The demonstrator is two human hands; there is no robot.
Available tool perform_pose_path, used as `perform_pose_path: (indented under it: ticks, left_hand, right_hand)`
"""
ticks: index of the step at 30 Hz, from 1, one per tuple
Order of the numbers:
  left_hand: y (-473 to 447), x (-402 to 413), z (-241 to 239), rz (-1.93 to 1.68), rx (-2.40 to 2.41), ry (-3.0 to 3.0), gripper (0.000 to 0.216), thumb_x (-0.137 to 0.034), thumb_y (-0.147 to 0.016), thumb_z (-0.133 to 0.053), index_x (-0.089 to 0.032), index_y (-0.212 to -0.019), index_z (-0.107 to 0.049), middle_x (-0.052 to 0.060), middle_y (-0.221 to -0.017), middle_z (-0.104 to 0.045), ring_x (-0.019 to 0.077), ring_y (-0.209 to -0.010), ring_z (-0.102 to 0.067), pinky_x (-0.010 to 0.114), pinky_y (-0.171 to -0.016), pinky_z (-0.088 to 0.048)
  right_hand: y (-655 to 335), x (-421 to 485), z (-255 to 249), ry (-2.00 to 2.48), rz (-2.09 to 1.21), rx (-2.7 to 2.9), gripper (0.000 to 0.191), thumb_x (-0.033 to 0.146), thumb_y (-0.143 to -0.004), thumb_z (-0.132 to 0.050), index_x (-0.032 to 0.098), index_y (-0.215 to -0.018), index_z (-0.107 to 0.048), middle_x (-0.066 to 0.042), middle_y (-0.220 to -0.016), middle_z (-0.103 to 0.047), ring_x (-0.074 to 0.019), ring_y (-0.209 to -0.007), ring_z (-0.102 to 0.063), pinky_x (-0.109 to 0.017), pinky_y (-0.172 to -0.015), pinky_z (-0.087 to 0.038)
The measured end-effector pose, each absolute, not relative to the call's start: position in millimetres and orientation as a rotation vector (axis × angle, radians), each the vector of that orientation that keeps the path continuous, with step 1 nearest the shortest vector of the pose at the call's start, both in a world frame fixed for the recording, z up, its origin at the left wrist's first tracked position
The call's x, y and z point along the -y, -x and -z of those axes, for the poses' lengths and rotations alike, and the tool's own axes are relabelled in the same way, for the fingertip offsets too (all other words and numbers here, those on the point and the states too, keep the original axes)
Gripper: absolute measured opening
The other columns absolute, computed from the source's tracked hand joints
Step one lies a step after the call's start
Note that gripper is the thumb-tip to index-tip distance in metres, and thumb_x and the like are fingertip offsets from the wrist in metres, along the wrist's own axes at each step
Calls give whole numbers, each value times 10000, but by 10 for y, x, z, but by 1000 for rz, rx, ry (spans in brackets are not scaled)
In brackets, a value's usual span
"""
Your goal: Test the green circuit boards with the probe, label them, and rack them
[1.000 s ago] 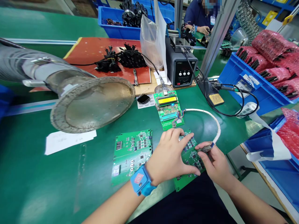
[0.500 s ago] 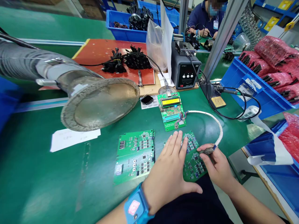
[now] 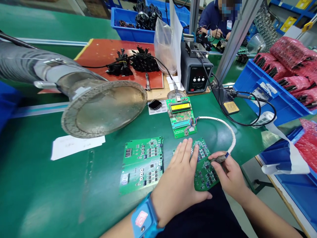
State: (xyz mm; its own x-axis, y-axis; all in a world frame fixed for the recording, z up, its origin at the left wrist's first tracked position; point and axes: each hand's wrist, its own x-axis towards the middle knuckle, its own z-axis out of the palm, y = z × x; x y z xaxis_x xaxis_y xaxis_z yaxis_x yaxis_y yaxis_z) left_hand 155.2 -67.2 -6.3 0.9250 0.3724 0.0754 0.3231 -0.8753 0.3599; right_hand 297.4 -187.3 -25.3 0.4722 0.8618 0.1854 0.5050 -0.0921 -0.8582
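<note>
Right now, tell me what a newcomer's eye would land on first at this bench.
The wide metal extraction funnel looms at the left, hanging over the green table. At the near edge, the left hand lies flat on a green circuit board, while the right hand pinches a probe on a white cable to it. At the far right, a blue bin holds bright pink bags.

Circuit board [image 3: 206, 170] partly under left hand [image 3: 179, 185]
</note>
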Motion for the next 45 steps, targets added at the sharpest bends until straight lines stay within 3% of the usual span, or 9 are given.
perform_pose_path:
  ticks: [9,14,20,25,28,31,37,42,45]
  left_hand:
    - [-1571,617,28,-274,-460,-2708,1208,-742,-498,-686,-58,-1417,-303,291,-1473,-283,461,-1354,-246,599,-1077,-278]
    - [-1405,497,-113,-246,-458,-2743,1270,-712,-472,-729,-93,-1457,-219,277,-1478,-276,453,-1359,-242,605,-1087,-256]
    - [-774,39,7,-294,-593,-2772,1141,-597,-572,-724,-278,-1490,-126,143,-1539,-185,492,-1363,-185,682,-1047,-245]
    - [-392,-282,270,-4,-570,-2756,1093,-515,-625,-707,-327,-1488,-64,112,-1553,-183,482,-1370,-163,710,-1012,-246]
    - [-407,-287,260,-2,-584,-2782,1112,-522,-606,-731,-336,-1485,-76,101,-1576,-79,507,-1362,-112,713,-1001,-247]
    - [-712,-83,86,-188,-609,-2812,1076,-680,-663,-637,-276,-1492,-84,146,-1567,71,516,-1358,0,731,-999,-195]
    - [-1668,558,-169,21,-503,-2664,1243,-860,-497,-566,-97,-1442,-303,283,-1524,-113,486,-1376,-18,650,-1079,-150]
    - [-1837,678,-122,48,-586,-2671,1264,-656,-444,-777,-80,-1449,-274,304,-1469,-274,498,-1344,-229,629,-1069,-235]
    - [-1758,640,-143,-42,-526,-2656,1221,-579,-462,-804,-91,-1447,-274,298,-1450,-297,496,-1335,-246,632,-1057,-259]
  right_hand:
    - [-3006,1830,103,1660,-659,983,145,270,-874,-553,204,-988,-614,-59,-934,-685,-177,-858,-647,-301,-752,-550]
    - [-3054,1729,17,1532,-696,800,188,293,-850,-578,204,-1014,-605,-52,-910,-705,-128,-665,-600,-258,-601,-523]
    - [-3187,1481,105,1456,-696,716,210,292,-825,-595,204,-1015,-604,-40,-893,-703,-101,-610,-539,-237,-565,-484]
    - [-3187,1363,170,1458,-684,682,229,303,-791,-617,186,-988,-607,-44,-872,-696,-97,-601,-534,-233,-566,-481]
    - [-3179,1373,206,1460,-658,682,234,306,-798,-611,186,-998,-601,-48,-886,-697,-97,-602,-534,-234,-565,-480]
    - [-3201,1405,241,1480,-636,679,232,317,-805,-610,188,-997,-602,-49,-892,-700,-95,-587,-524,-238,-555,-478]
    - [-3268,1455,255,1481,-607,634,212,302,-805,-634,200,-991,-618,-43,-896,-704,-96,-610,-542,-232,-566,-475]
    - [-3306,1532,252,1376,-648,615,197,291,-800,-657,206,-976,-636,-29,-852,-702,-96,-596,-564,-222,-532,-485]
    - [-3296,1564,267,1275,-744,537,206,313,-786,-677,210,-960,-638,-14,-823,-693,-105,-572,-587,-246,-516,-526]
